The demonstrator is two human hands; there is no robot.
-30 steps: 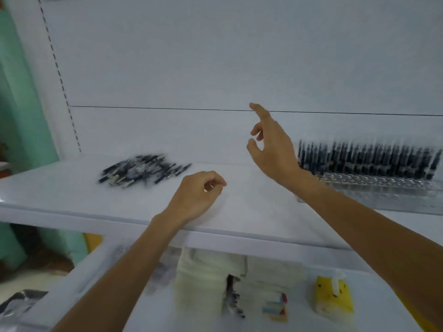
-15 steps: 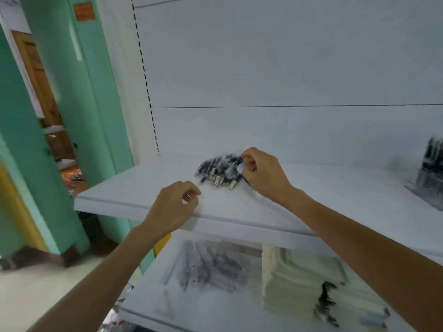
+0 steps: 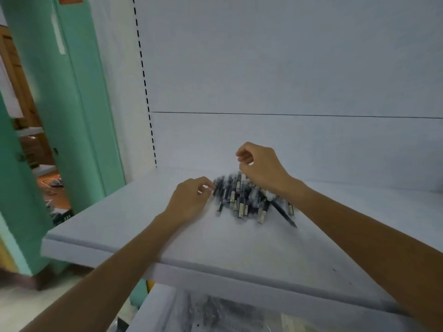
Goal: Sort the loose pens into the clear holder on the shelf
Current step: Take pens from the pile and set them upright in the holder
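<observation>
Head view. The pens (image 3: 247,200) lie in a loose heap on the upper shelf (image 3: 167,236), towards its back and near the white rear panel (image 3: 263,68). Most are dark barrels with pale ends, crossing one another. One dark pen (image 3: 285,214) juts from the heap's right side towards the shelf's front.

The left hand (image 3: 189,200) rests low at the left edge of the heap. Its fingers are curled and its grip is narrow, thumb and forefinger tips close together and just beside the nearest pens. Blur hides whether they pinch one.

The right hand (image 3: 261,168) hangs over the back of the heap, knuckles up, with the wrist crossing the heap's right side. Its fingers are curled in and its grip is narrow too. Pens stand just beneath the fingertips, but it cannot be told whether one is held. The heap thus lies between the two hands, to the right of the left grip and under the right one.

A green door frame (image 3: 72,92) stands to the left. A lower shelf (image 3: 155,307) shows below, its contents blurred.
</observation>
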